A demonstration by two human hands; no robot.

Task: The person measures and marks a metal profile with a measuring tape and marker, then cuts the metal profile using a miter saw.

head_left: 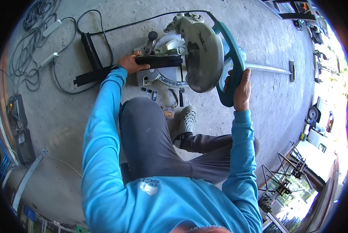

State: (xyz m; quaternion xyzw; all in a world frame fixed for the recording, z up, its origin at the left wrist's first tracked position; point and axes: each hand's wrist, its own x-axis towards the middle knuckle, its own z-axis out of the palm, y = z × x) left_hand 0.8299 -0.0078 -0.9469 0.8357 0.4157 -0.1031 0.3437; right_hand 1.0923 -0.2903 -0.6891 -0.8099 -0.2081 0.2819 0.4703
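Note:
A mitre saw point(205, 54) with a pale blade guard and teal handle stands on the concrete floor in front of me. My right hand point(242, 89) is closed round the teal handle point(235, 58), at its near end. A long black profile point(160, 61) lies across the saw's base, its right end close beside the blade guard. My left hand point(132, 63) grips this profile left of the blade, with the thumb along its near side. The profile's other end reaches out to the left, past my wrist.
Another black profile point(91, 50) lies left of the saw. Small black offcuts point(148, 91) and an orange-and-dark item point(168, 112) are near my knees. Looped cables point(30, 58) and a white power strip point(49, 60) cover the left floor. A silver bar point(269, 68) extends right of the saw.

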